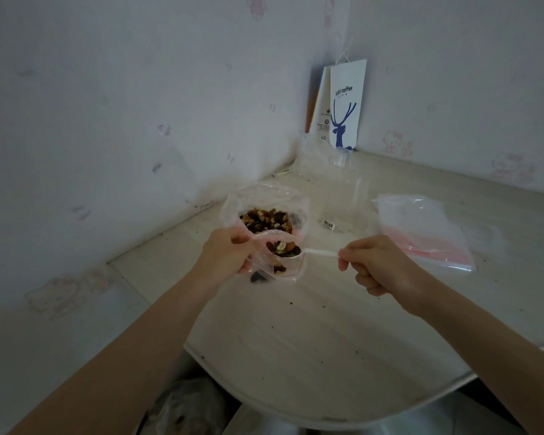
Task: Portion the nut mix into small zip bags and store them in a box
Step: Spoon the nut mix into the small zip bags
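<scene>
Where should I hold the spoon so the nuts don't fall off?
Probably pinch the handle's far end, coming from the right, as the right hand does now. The spoon lies level, its full bowl pointing left at the mouth of the small bag.

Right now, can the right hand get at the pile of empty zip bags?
Likely, once freed: the pile lies close across bare table, but the right hand pinches the loaded spoon.
</scene>
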